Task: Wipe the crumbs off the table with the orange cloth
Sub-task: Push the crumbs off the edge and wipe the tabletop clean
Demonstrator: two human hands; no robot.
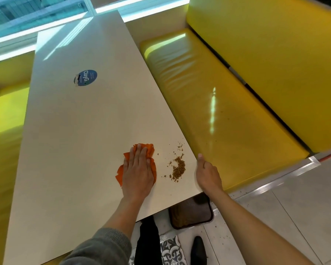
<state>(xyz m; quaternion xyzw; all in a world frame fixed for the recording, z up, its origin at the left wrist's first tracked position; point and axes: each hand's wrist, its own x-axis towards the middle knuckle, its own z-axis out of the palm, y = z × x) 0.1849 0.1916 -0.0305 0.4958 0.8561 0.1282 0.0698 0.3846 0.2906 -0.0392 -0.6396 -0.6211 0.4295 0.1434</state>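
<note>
Orange cloth (141, 161) largely hidden beneath left hand (136, 169). Right hand (207, 173) fingers concealed under table (74, 131) edge. Far table end cut off.

A yellow padded bench seat (218, 104) runs along the right, with a matching yellow backrest (275, 54) behind it. A second yellow bench (5, 131) stands at the left. Windows (36, 14) cross the far side, admitting bright bluish daylight. The floor (304, 217) at near right is pale grey tile; a patterned tile (170, 251) lies at the near edge. A metal strip (275, 180) edges the bench base.
</note>
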